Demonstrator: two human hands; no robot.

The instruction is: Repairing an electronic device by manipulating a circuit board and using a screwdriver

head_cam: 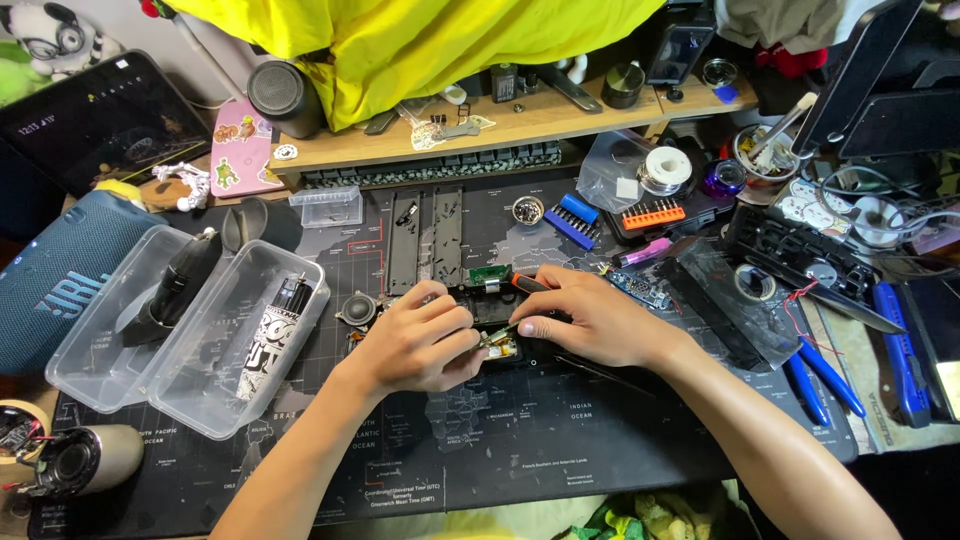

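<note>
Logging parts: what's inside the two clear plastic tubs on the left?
Far clear tub: a black handheld device. Near clear tub: a cylindrical part with a black-and-white printed sleeve. What lies beneath either is hidden.

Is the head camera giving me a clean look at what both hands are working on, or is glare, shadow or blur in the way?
Head view: even, bright light, no strong glare; the left hand and right hand are sharp, but they cover most of the small circuit part between them. Soft shadow under the hands on the dark desk mat. Edges bend slightly, wide-lens distortion.
</note>
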